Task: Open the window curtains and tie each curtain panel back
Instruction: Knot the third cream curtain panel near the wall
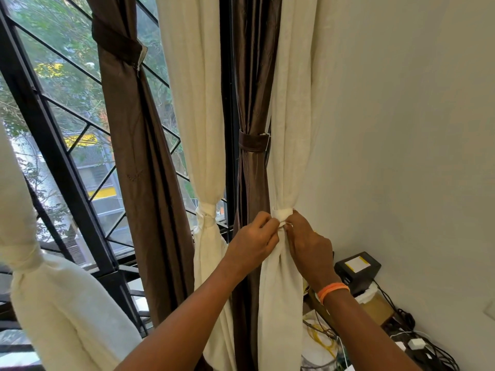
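Hands (254,236) (both raised) pinch cream tieback (282,214).

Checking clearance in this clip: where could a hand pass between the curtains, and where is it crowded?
Open gaps: between the tied brown curtain and the middle cream curtain, window bars behind. Crowded: right hand and left hand at the cream tie; cables and black box below right.

The fingers (277,223) of both hands hide the tie's (283,214) ends, perhaps knotted beneath them.
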Available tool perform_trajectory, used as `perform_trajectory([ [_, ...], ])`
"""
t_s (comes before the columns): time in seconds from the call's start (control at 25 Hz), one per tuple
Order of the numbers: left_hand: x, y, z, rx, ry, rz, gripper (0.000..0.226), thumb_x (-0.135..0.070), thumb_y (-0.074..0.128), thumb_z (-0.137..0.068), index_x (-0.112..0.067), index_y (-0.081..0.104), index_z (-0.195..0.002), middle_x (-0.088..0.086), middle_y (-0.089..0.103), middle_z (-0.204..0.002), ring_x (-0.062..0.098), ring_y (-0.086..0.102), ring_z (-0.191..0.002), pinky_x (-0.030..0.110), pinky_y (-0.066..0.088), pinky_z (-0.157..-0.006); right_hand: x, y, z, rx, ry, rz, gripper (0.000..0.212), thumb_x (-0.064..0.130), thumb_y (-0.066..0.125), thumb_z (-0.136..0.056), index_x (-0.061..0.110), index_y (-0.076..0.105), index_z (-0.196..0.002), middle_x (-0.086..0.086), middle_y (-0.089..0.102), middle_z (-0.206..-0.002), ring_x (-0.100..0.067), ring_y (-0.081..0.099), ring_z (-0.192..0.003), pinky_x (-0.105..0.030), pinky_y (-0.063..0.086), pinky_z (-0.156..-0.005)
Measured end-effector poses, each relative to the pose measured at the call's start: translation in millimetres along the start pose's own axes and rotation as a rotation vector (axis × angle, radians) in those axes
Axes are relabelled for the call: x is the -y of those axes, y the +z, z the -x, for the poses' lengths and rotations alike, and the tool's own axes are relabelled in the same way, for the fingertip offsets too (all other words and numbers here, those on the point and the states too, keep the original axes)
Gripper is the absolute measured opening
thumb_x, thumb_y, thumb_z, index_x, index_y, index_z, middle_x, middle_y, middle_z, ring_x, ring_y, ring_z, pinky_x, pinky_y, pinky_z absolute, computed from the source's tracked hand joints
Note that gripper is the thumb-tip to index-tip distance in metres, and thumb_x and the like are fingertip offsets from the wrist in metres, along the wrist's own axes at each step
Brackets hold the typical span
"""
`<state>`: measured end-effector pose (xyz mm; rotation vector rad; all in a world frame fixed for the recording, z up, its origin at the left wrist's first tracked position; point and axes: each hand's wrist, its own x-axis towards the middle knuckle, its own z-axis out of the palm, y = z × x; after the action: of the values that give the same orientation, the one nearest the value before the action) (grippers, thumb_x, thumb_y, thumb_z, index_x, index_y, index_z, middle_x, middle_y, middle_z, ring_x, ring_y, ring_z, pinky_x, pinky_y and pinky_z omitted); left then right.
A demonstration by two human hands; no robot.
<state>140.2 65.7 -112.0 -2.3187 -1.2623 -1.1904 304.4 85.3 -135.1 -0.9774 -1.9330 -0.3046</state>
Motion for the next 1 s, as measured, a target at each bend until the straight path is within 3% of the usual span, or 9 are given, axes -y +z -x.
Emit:
perform_trajectory([
  [0.12,1,0,0,0.007,-0.025,0.006,0.013,-0.017,0.055,-0.096,-0.006,0.06,-0.101,0.005,0.054,-0.098,0.014,0.055,-0.063,0.019,0.05,-0.057,-8,7,1,0.001,-0.033,0.098,0.044,0.027,0.074,-0.086,0.014,0.049,-0.119,-0.015,0.061,-0.132,-0.021,0.064,-0.057,-0.03,0.059,-0.054],
  [0.32,-3,11,2,0.023,-0.348,0.207,0.01,-0.016,0.057,-0.093,-0.012,0.06,-0.101,0.0,0.057,-0.099,0.008,0.056,-0.077,0.015,0.045,-0.068,-7,22,22,0.043,0.116,-0.001,0.021,0.019,0.065,-0.092,0.01,0.055,-0.108,-0.017,0.049,-0.143,-0.026,0.069,-0.082,-0.036,0.062,-0.071],
  [0.4,-3,15,7,0.112,-0.437,0.307,0.019,-0.013,0.055,-0.093,-0.013,0.063,-0.111,0.001,0.063,-0.103,0.008,0.06,-0.085,0.015,0.047,-0.075,-8,23,23,0.012,0.295,-0.147,0.01,0.015,0.061,-0.095,0.01,0.059,-0.103,-0.015,0.053,-0.136,-0.021,0.065,-0.085,-0.04,0.061,-0.075],
  [0.48,0,14,8,0.2,-0.485,0.345,0.028,-0.011,0.053,-0.095,-0.012,0.062,-0.122,0.005,0.067,-0.108,0.008,0.062,-0.093,0.008,0.045,-0.078,-12,22,17,-0.03,0.476,-0.303,0.004,0.015,0.06,-0.096,0.015,0.059,-0.099,-0.006,0.061,-0.112,-0.015,0.061,-0.088,-0.045,0.058,-0.079],
  [0.6,2,12,4,0.251,-0.544,0.349,0.033,-0.011,0.053,-0.097,-0.011,0.058,-0.129,0.005,0.065,-0.119,0.002,0.054,-0.099,0.001,0.037,-0.079,-21,22,9,0.001,0.585,-0.389,0.003,0.015,0.06,-0.095,0.017,0.06,-0.095,-0.001,0.064,-0.095,-0.015,0.062,-0.087,-0.044,0.056,-0.083],
  [0.72,2,10,-1,0.227,-0.614,0.385,0.029,-0.011,0.053,-0.097,-0.011,0.059,-0.125,-0.003,0.062,-0.113,0.002,0.052,-0.096,0.004,0.037,-0.077,-26,25,2,0.042,0.665,-0.433,0.016,0.018,0.064,-0.093,0.013,0.059,-0.108,-0.004,0.063,-0.108,-0.017,0.061,-0.096,-0.039,0.055,-0.089],
  [0.88,3,20,-3,0.211,-0.696,0.42,0.025,-0.01,0.054,-0.095,-0.012,0.062,-0.119,-0.007,0.06,-0.093,0.007,0.058,-0.084,0.019,0.045,-0.078,-44,36,6,0.129,0.764,-0.455,0.038,0.022,0.07,-0.089,0.016,0.052,-0.121,-0.003,0.055,-0.124,-0.018,0.058,-0.107,-0.035,0.053,-0.093],
  [1.0,6,35,2,0.238,-0.756,0.396,0.028,-0.013,0.057,-0.094,-0.014,0.06,-0.122,0.002,0.064,-0.102,0.015,0.062,-0.092,0.024,0.049,-0.082,-57,42,17,0.179,0.796,-0.444,0.037,0.02,0.071,-0.088,0.016,0.052,-0.12,-0.004,0.055,-0.123,-0.017,0.058,-0.103,-0.031,0.051,-0.088],
])
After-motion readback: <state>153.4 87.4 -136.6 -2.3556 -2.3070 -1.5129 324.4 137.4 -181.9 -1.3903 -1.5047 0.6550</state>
